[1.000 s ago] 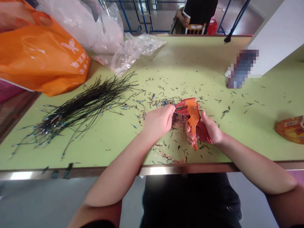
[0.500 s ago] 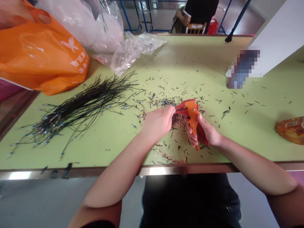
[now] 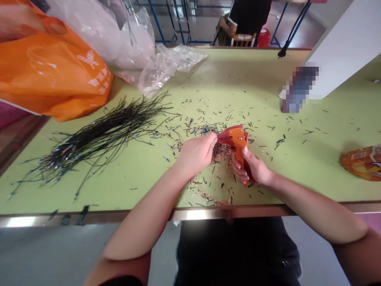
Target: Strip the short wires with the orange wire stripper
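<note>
My right hand (image 3: pixel 256 169) is wrapped round the handles of an orange and red wire stripper (image 3: pixel 239 139), whose head points left. My left hand (image 3: pixel 198 151) is closed in a pinch right at the stripper's jaws. A short dark piece of wire shows between those fingertips and the jaws; the rest of it is hidden by the hand. Under and around the tool lie blue-tipped bits, black offcuts and a heap of copper-coloured strands (image 3: pixel 222 153). To the left, a long bundle of black wires (image 3: pixel 110 123) with blue and silvery ends rests on the green table.
Another person's hand (image 3: pixel 32 20) is on an orange bag (image 3: pixel 53 75) at the back left, beside clear plastic bags (image 3: pixel 160 67). A white panel (image 3: pixel 342 51) and a blurred-out object stand back right. An orange-yellow package (image 3: pixel 361 163) lies at the right. Behind, a person sits.
The stripper's handles look squeezed closer together in my right hand. The view has shifted slightly; my left hand stays at the jaws. The other person's hand on the orange bag has moved a little.
</note>
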`<control>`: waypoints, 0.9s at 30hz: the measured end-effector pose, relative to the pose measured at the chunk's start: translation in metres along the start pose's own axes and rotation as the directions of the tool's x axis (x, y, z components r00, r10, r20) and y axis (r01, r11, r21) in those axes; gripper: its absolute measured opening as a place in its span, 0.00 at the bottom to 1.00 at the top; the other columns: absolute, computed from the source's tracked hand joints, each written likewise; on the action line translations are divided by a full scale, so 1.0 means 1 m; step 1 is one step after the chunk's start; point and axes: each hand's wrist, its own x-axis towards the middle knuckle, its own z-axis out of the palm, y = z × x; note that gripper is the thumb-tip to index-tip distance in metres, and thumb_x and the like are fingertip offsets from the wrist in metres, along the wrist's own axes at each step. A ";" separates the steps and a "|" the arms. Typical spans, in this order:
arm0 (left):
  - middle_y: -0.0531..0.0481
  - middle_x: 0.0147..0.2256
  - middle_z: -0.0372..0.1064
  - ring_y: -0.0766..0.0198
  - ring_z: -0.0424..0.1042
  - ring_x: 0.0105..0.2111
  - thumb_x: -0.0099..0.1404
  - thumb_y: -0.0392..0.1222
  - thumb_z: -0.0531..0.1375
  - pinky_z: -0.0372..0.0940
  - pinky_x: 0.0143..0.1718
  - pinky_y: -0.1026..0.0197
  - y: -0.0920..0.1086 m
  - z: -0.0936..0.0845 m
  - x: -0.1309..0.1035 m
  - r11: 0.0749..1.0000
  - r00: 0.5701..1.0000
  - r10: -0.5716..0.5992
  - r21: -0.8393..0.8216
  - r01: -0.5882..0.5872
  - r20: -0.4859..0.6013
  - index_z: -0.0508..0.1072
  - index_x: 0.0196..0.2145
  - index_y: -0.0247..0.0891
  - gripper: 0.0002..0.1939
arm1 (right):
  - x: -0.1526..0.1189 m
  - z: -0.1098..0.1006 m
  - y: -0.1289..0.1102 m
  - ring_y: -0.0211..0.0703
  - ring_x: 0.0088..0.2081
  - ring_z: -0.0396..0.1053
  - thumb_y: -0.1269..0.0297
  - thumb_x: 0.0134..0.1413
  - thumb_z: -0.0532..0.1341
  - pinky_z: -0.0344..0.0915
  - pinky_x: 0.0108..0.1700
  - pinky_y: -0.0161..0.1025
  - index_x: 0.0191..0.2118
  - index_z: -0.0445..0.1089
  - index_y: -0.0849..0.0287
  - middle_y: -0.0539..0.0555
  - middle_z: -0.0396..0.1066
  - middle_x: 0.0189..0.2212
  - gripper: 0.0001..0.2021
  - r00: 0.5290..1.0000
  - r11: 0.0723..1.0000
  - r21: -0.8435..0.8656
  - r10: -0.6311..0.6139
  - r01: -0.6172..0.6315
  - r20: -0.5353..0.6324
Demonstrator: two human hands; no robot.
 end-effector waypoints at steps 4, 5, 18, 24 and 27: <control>0.51 0.25 0.72 0.61 0.68 0.24 0.74 0.36 0.50 0.51 0.26 0.59 -0.007 0.001 0.001 0.999 0.996 0.053 -0.006 -0.054 -0.074 0.72 0.38 0.41 0.11 | -0.003 0.000 -0.001 0.32 0.13 0.50 0.24 0.57 0.58 0.55 0.16 0.33 0.27 0.61 0.55 0.41 0.54 0.15 0.34 1.000 0.998 -0.048 -0.029 0.028 -0.008; 0.51 0.26 0.73 0.61 0.69 0.24 0.73 0.35 0.50 0.52 0.26 0.59 -0.008 0.001 0.001 0.997 0.992 0.073 -0.014 -0.075 -0.106 0.72 0.38 0.41 0.11 | -0.005 0.000 -0.002 0.32 0.13 0.50 0.24 0.57 0.59 0.55 0.16 0.33 0.27 0.61 0.55 0.41 0.55 0.15 0.34 0.999 0.997 -0.055 -0.045 0.045 -0.007; 0.53 0.26 0.66 0.64 0.64 0.24 0.79 0.49 0.48 0.60 0.27 0.61 -0.053 -0.005 0.009 0.874 0.793 -0.286 -0.485 -0.014 -0.538 0.68 0.36 0.43 0.16 | -0.022 -0.018 -0.060 0.35 0.20 0.63 0.47 0.71 0.57 0.67 0.27 0.35 0.29 0.68 0.52 0.45 0.58 0.19 0.20 0.676 0.732 -0.031 -0.644 0.680 -0.358; 0.56 0.21 0.62 0.65 0.59 0.20 0.80 0.52 0.50 0.57 0.26 0.61 -0.044 0.000 0.008 0.897 0.900 -0.243 -0.437 0.066 -0.363 0.74 0.40 0.41 0.18 | 0.001 -0.030 -0.039 0.46 0.33 0.74 0.36 0.59 0.65 0.76 0.38 0.48 0.38 0.73 0.53 0.52 0.72 0.30 0.23 0.847 0.899 -0.104 -0.436 0.425 -0.303; 0.53 0.28 0.75 0.66 0.66 0.22 0.80 0.47 0.49 0.61 0.29 0.62 -0.022 0.001 0.002 0.936 0.951 -0.166 -0.345 0.068 -0.262 0.76 0.45 0.40 0.17 | 0.006 -0.023 -0.011 0.53 0.40 0.78 0.37 0.58 0.67 0.77 0.43 0.52 0.44 0.75 0.53 0.56 0.78 0.37 0.23 0.933 0.951 -0.099 -0.306 0.292 -0.190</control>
